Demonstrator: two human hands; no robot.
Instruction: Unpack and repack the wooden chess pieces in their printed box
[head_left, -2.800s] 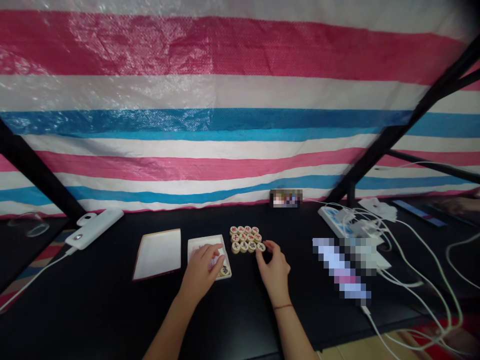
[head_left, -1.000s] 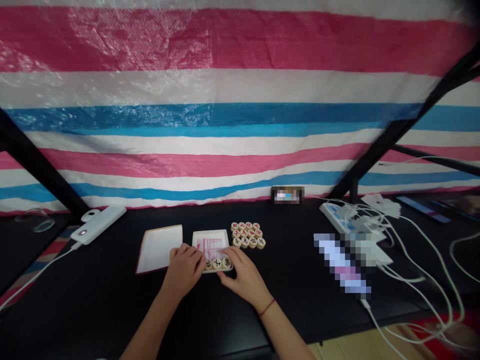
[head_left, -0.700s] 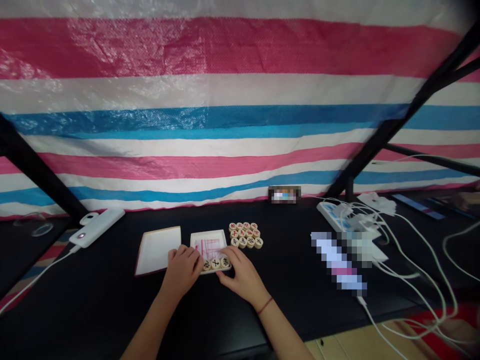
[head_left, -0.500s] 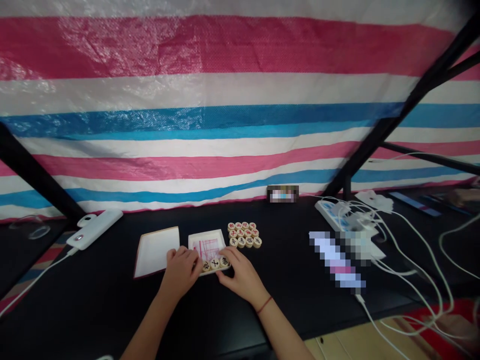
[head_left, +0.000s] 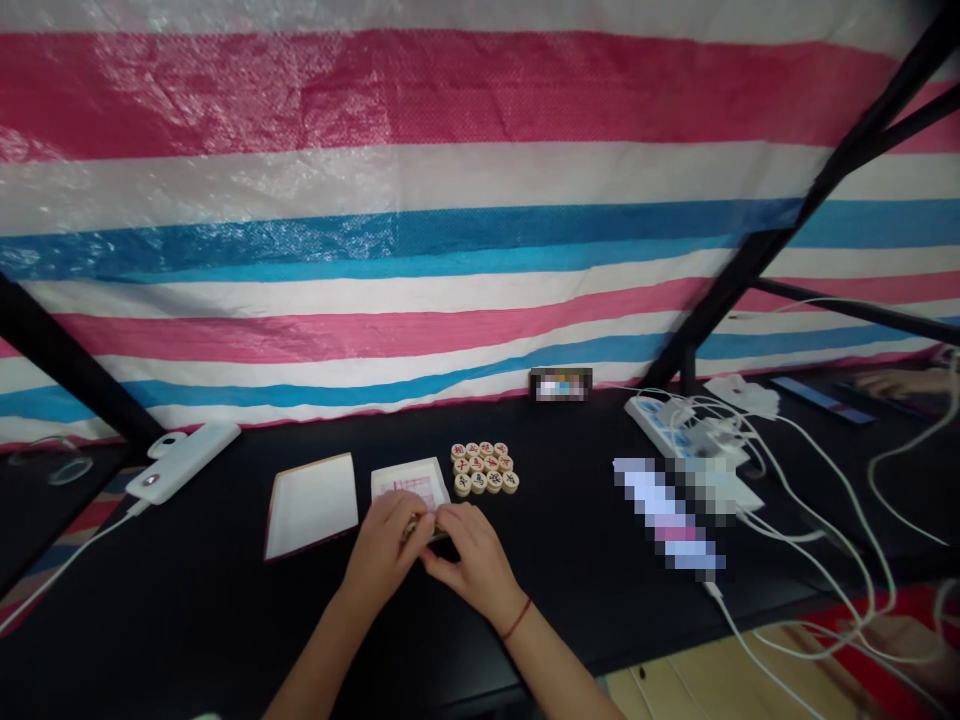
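Observation:
The white box base (head_left: 409,472) lies on the black tabletop, with a paper with red lines (head_left: 409,488) inside. At its near edge, round wooden xiangqi pieces (head_left: 411,527) show in part between my hands. My left hand (head_left: 384,550) is closed over the left end of this row, fingers bent down on the pieces. From the right, my right hand (head_left: 474,555) curls its fingers and thumb around the other end. My fingers hide most of these pieces. Right of the box, stacked xiangqi pieces (head_left: 484,466) stand in three rows with red and black characters.
An opened box lid (head_left: 313,505) lies to the left. Farther left is a white power bank (head_left: 184,462) with a cable. At the right are a blurred-out phone-like object (head_left: 667,515), a power strip (head_left: 652,425) and tangled white cables. A striped sheet (head_left: 375,300) hangs behind.
My left hand has moved right, over the pieces at the box's near edge, closer to my right hand. The pieces there are now mostly covered. The view has shifted slightly.

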